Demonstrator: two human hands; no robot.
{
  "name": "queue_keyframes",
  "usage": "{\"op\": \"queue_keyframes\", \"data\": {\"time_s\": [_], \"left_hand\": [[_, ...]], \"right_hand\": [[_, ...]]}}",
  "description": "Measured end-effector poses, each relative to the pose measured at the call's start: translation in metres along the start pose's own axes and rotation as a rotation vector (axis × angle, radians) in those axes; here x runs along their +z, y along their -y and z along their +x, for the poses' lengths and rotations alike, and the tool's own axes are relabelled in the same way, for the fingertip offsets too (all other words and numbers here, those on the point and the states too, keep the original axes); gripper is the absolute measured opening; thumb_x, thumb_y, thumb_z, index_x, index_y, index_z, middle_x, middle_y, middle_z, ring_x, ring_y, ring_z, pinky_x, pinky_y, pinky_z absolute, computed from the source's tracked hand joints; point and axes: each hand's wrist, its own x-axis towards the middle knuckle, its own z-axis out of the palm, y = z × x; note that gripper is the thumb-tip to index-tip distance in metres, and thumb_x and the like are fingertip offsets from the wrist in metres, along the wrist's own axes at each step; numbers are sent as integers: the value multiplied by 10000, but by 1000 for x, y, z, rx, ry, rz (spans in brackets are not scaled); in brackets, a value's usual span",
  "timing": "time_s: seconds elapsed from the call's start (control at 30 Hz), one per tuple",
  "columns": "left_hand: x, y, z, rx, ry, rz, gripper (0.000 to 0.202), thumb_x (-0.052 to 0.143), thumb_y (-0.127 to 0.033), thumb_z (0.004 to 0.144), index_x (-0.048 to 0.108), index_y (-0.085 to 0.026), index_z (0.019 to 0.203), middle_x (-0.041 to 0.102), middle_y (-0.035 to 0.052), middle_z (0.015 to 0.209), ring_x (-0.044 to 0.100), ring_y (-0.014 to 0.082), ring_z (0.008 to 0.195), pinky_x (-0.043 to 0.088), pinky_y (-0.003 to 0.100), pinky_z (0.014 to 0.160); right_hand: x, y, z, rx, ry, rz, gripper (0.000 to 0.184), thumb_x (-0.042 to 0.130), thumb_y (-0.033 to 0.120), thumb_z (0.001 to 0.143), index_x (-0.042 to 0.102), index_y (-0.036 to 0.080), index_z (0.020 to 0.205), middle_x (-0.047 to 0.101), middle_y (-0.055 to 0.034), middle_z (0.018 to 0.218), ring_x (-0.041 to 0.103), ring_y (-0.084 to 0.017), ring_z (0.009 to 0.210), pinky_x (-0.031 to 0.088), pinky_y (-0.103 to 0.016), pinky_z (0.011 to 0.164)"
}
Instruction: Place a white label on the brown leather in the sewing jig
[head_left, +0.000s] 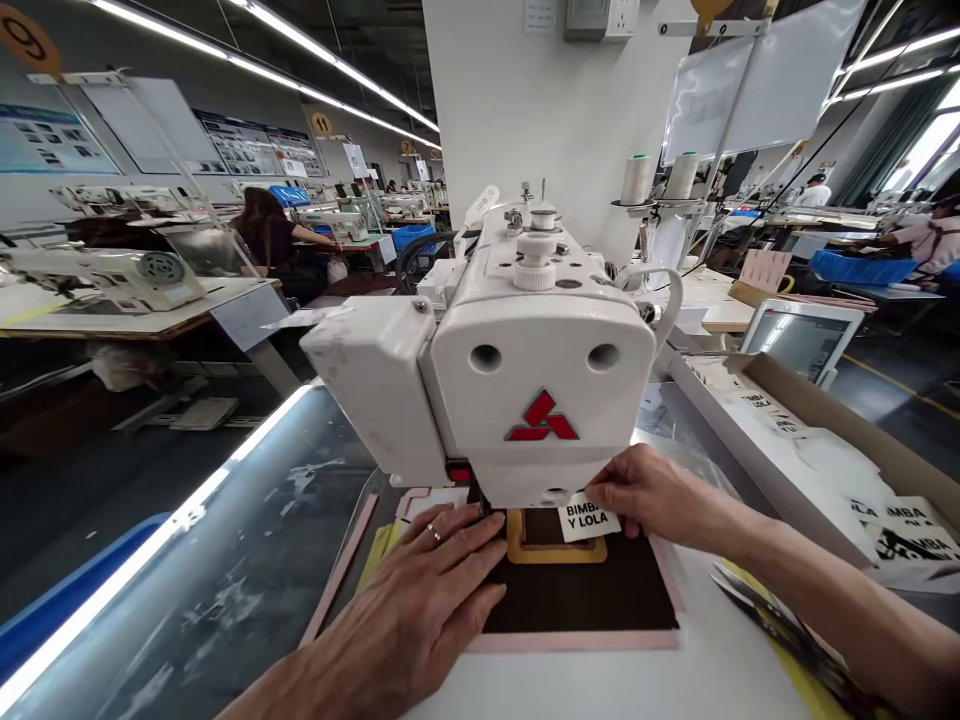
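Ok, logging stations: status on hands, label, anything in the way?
Right hand pinching white label. Left hand spread over dark panel. Machine head looming above yellow frame. Scissors near right forearm.

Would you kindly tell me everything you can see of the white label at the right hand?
The white label looks thin and flat, apparently fabric or paper, with bold black capitals: "BIMB" and a partly covered letter above "Y LOLA". The right hand pinches its upper right corner. Slightly tilted, it overlaps the yellow frame in view, below the sewing machine head; whether it touches the frame is unclear.
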Motion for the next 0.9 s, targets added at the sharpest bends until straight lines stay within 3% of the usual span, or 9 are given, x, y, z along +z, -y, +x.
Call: {"op": "queue_keyframes", "data": {"time_s": [0.27, 0.57, 0.73, 0.9], "left_hand": [[-8, -9, 4, 11, 31, -31, 335, 544, -218, 1079, 658, -243, 1393, 588, 4, 1553, 546, 274, 1432, 496, 465, 1187], [-6, -16, 20, 39, -74, -149, 338, 476, -228, 1114, 647, -196, 1404, 676, 47, 1439, 616, 273, 1318, 515, 445, 1142], [-3, -19, 31, 114, -12, -84, 389, 470, -231, 1109, 583, -153, 1472, 627, 58, 1508, 608, 295, 1334, 556, 481, 1110], [7, -18, 33, 113, 36, -32, 446, 482, -316, 1121, 511, -161, 1539, 527, 44, 1608, 513, 301, 1450, 500, 533, 1188]], "right_hand": [[1, 8, -3, 20, -55, -58, 127, 665, 344, 872, 718, 232, 845, 617, 13, 642, 617, -158, 553, 360, -239, 440], [19, 16, 3, -59, -51, -98, 129, 581, 266, 900, 620, 200, 796, 582, 31, 643, 582, -133, 549, 430, -230, 482], [25, 21, 1, -96, -98, -198, 115, 556, 217, 905, 614, 210, 806, 615, 26, 696, 546, -125, 598, 402, -227, 521], [27, 28, -4, -152, -148, -323, 119, 537, 174, 922, 623, 207, 846, 680, -2, 805, 545, -142, 700, 409, -246, 621]]}}
